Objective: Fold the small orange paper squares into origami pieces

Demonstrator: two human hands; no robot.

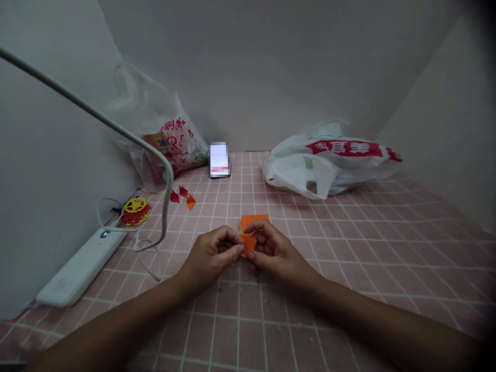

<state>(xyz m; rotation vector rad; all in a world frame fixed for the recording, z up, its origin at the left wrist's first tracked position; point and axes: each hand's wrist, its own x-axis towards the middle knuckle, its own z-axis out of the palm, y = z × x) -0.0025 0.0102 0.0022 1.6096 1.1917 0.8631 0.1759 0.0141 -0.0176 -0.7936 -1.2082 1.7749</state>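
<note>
Between my two hands is a small folded piece of orange origami paper [248, 245], held above the pink checked tabletop. My left hand [215, 254] pinches its left edge with thumb and forefinger. On the other side, the thumb and fingers of my right hand [277, 252] are closed on its right part. Just beyond the fingers lies a flat orange paper square [256, 221], partly covered by my right hand. Farther off to the left sit two small red folded papers [183, 191] and an orange folded one [190, 201].
A lit phone [219, 159] leans at the back. Plastic bags stand at back left [174, 139] and back right [329, 160]. On the left are a white power strip [79, 266], yellow and red cut-out shapes [135, 211], and a white cable [116, 128] arching over the table.
</note>
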